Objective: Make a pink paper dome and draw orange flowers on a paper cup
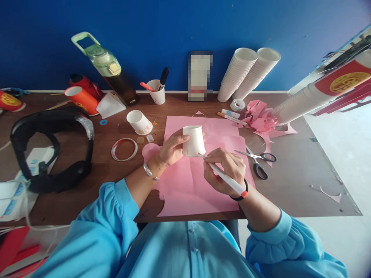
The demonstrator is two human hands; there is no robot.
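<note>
My left hand (173, 148) is closed around a white paper cup (193, 139), its thumb on the near side and its other fingers mostly hidden behind. The cup is upside down, wide rim lowest or narrow end up being hard to tell, with small red marks near its lower edge. A white marker pen (228, 180) with a red end sits in my right hand (224, 170), its tip at the cup's lower right edge. Below both hands lies pink paper (199, 193). Another white cup (139, 122) with orange drawing rests to the left.
Scissors (257, 157) lie right of the pink paper, near pink scraps (257, 116). Stacked paper cups (239, 73) lean on the blue wall. A tape roll (124, 149), a black headset-like strap (58, 154) and a bottle (110, 73) are at left. A pen cup (158, 94) stands behind.
</note>
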